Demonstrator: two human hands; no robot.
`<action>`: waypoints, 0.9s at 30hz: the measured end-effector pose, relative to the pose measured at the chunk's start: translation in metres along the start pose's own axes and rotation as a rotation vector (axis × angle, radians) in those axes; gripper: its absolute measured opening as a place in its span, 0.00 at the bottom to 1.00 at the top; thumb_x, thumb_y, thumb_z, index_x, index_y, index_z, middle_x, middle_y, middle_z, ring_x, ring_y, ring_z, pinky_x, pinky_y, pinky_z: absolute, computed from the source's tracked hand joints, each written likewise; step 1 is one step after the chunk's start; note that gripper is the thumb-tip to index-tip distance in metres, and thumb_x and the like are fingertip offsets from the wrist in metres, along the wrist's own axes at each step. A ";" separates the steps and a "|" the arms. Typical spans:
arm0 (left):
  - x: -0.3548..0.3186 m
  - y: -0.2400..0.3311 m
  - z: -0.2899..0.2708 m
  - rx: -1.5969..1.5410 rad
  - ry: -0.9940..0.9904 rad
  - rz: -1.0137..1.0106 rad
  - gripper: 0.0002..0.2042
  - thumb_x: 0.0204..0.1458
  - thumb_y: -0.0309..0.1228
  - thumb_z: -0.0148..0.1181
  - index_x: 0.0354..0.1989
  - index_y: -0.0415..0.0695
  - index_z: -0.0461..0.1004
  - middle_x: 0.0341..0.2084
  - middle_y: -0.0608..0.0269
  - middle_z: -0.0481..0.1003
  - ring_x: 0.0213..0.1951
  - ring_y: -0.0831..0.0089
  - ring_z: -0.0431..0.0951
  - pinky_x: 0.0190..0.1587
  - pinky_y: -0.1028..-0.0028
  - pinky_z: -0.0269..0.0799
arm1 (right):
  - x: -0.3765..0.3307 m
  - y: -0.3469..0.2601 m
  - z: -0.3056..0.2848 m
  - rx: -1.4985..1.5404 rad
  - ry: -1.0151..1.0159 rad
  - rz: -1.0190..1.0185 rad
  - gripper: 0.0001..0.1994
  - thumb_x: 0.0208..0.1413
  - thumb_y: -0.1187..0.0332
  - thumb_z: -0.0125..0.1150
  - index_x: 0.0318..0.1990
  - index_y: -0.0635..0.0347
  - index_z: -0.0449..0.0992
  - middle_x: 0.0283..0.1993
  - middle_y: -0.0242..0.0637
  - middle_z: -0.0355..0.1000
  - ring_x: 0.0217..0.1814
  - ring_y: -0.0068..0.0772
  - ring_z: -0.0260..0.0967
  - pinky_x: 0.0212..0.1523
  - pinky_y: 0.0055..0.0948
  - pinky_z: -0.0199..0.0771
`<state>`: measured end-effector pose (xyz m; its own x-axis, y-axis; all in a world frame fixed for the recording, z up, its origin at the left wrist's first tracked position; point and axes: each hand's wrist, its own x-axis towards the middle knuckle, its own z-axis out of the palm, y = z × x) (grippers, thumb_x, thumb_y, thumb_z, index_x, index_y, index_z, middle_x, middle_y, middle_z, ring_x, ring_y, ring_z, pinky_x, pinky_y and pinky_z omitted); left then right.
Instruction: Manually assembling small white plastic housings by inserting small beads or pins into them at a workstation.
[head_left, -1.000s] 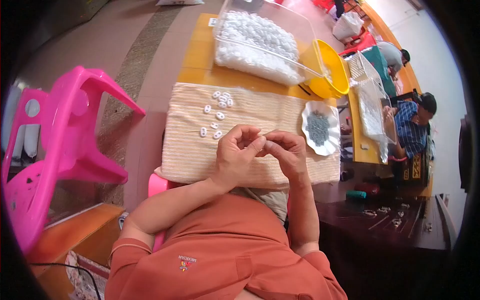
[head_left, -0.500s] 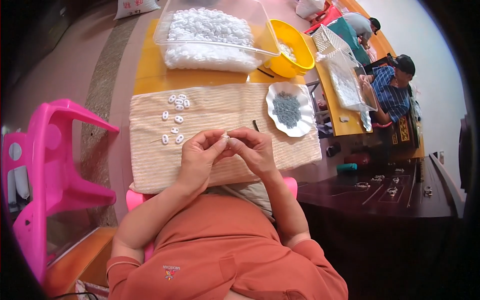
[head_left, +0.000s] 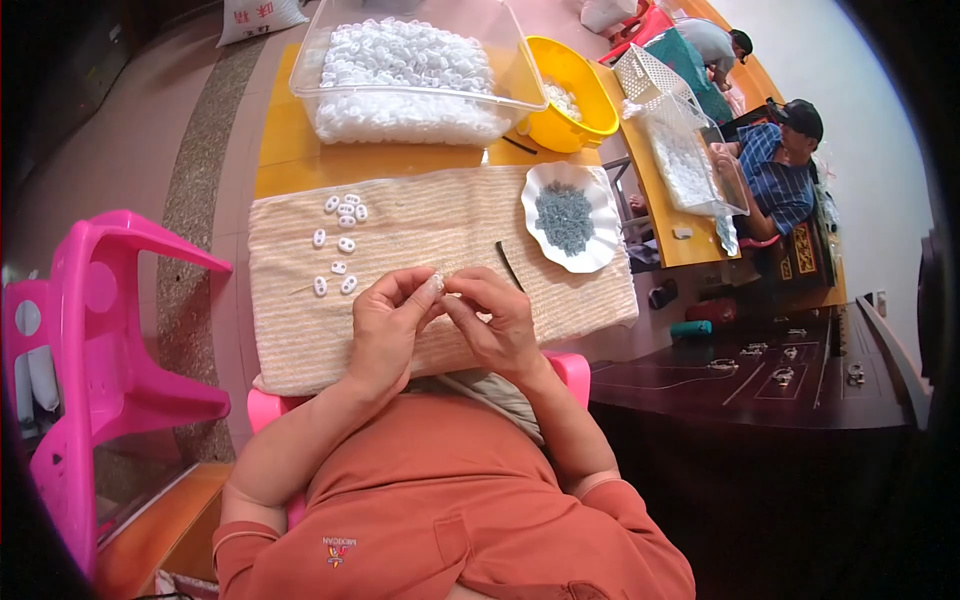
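My left hand [head_left: 388,325] is pinched around a small whitish piece [head_left: 439,283], mostly covered by the fingertips. Close against it, my right hand [head_left: 497,325] has its thumb and forefinger pressed together; what lies between them is too small to make out. Both hands are held over a beige striped towel [head_left: 420,220]. On the towel to the left lie several white oval pieces with two holes [head_left: 346,244]. A curved black strip [head_left: 510,267] rests just beyond my right hand. Further right stands a white scalloped dish [head_left: 597,254] of small grey-blue parts [head_left: 564,218].
A clear bin [head_left: 530,95] full of white pieces and a yellow basin [head_left: 600,122] stand at the table's far side. A pink chair [head_left: 85,360] is at left. On the right, two people sit at another table [head_left: 650,180] with a white basket [head_left: 645,80].
The view has shifted slightly, and more of the black strip shows. My fingertips have rolled a little around the small piece. A thin pale sliver by the left oval pieces no longer shows.
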<state>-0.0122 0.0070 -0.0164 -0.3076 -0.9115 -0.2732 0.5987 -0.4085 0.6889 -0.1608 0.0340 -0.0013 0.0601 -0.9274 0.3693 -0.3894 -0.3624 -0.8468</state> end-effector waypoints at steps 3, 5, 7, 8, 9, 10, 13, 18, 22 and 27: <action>0.001 0.002 -0.002 -0.009 -0.002 -0.001 0.07 0.56 0.22 0.55 0.43 0.37 0.72 0.33 0.63 0.75 0.35 0.77 0.76 0.42 0.78 0.77 | 0.000 -0.001 -0.017 -0.211 0.061 -0.021 0.09 0.50 0.81 0.62 0.40 0.69 0.75 0.39 0.43 0.72 0.34 0.30 0.74 0.32 0.23 0.74; 0.002 0.003 -0.002 -0.011 -0.010 -0.005 0.07 0.56 0.22 0.55 0.43 0.37 0.72 0.33 0.63 0.75 0.35 0.77 0.77 0.42 0.77 0.77 | 0.000 0.005 -0.034 -0.332 0.140 0.013 0.08 0.49 0.80 0.63 0.38 0.68 0.76 0.38 0.44 0.72 0.34 0.33 0.74 0.32 0.25 0.74; 0.001 0.003 -0.001 0.005 -0.026 -0.030 0.07 0.56 0.22 0.55 0.43 0.37 0.72 0.33 0.63 0.75 0.35 0.76 0.77 0.41 0.77 0.77 | 0.003 0.017 -0.053 -0.744 0.232 -0.061 0.10 0.46 0.77 0.65 0.38 0.66 0.76 0.40 0.44 0.71 0.39 0.43 0.72 0.39 0.32 0.73; 0.000 0.003 -0.001 0.004 -0.026 -0.029 0.07 0.56 0.22 0.55 0.43 0.37 0.72 0.33 0.63 0.75 0.35 0.76 0.77 0.41 0.77 0.77 | 0.004 0.018 -0.059 -0.745 0.232 -0.062 0.10 0.46 0.77 0.65 0.38 0.66 0.76 0.40 0.44 0.71 0.39 0.43 0.72 0.39 0.32 0.73; 0.000 0.003 -0.001 -0.006 -0.025 -0.043 0.07 0.56 0.22 0.56 0.43 0.37 0.72 0.32 0.63 0.75 0.34 0.77 0.77 0.41 0.77 0.77 | 0.006 0.019 -0.065 -0.843 0.226 -0.019 0.11 0.45 0.76 0.65 0.39 0.65 0.76 0.41 0.44 0.71 0.42 0.46 0.70 0.43 0.35 0.71; 0.000 0.002 0.000 -0.016 -0.025 -0.057 0.08 0.55 0.22 0.56 0.42 0.36 0.72 0.32 0.63 0.75 0.33 0.78 0.76 0.41 0.78 0.77 | 0.009 0.019 -0.069 -0.941 0.220 0.025 0.13 0.45 0.74 0.65 0.40 0.64 0.75 0.41 0.44 0.71 0.45 0.49 0.68 0.47 0.37 0.70; -0.002 0.001 0.001 -0.022 -0.014 -0.067 0.07 0.55 0.21 0.56 0.43 0.36 0.72 0.32 0.63 0.75 0.33 0.77 0.76 0.40 0.77 0.77 | 0.012 0.030 -0.077 -1.005 0.199 0.045 0.15 0.46 0.72 0.65 0.42 0.65 0.74 0.47 0.45 0.68 0.53 0.51 0.62 0.52 0.41 0.66; -0.001 -0.002 0.000 -0.018 -0.031 -0.073 0.08 0.55 0.21 0.56 0.43 0.36 0.72 0.33 0.63 0.74 0.34 0.77 0.76 0.40 0.77 0.78 | 0.019 0.036 -0.080 -1.086 0.145 0.000 0.15 0.47 0.71 0.64 0.44 0.66 0.74 0.52 0.48 0.65 0.58 0.54 0.58 0.54 0.43 0.64; 0.000 -0.002 -0.001 -0.008 -0.024 -0.086 0.08 0.55 0.21 0.56 0.44 0.36 0.72 0.33 0.62 0.74 0.34 0.77 0.77 0.41 0.77 0.78 | 0.018 0.049 -0.080 -1.034 0.161 0.005 0.13 0.47 0.71 0.62 0.41 0.65 0.74 0.51 0.50 0.65 0.58 0.55 0.58 0.57 0.45 0.61; 0.000 -0.002 0.000 -0.010 -0.023 -0.088 0.09 0.55 0.21 0.56 0.44 0.35 0.71 0.34 0.62 0.74 0.34 0.76 0.77 0.40 0.77 0.78 | 0.019 0.055 -0.082 -1.005 0.166 0.001 0.13 0.47 0.71 0.62 0.41 0.65 0.74 0.50 0.50 0.66 0.57 0.55 0.58 0.56 0.45 0.62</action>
<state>-0.0128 0.0079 -0.0178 -0.3762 -0.8706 -0.3171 0.5756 -0.4878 0.6564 -0.2564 0.0036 -0.0099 -0.0391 -0.8752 0.4821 -0.9858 -0.0451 -0.1618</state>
